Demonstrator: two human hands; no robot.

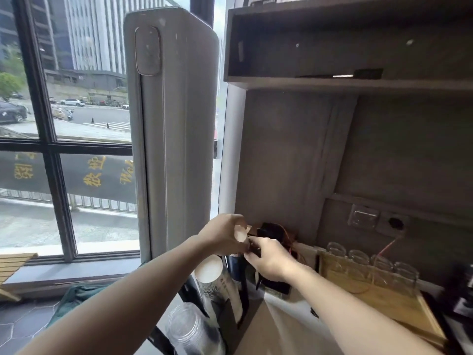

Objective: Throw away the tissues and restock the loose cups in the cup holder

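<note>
**Paper cup held above the holder stacks**

The left hand [225,234] is curled closed around a white paper cup [240,233], fingers wrapped about its wall; the right hand [266,257] meets it at the cup's near side, fingers pinched there, though what they hold I cannot tell; the cup looks light, thin-walled and easily crushed, so a loose grip round the body, near the stiffer rim, should suit; just below stand the cup holder's paper-cup stack [212,275] and a clear plastic stack [189,329]; glass jars [384,265] sit on a wooden tray [399,306] to the right.
</note>
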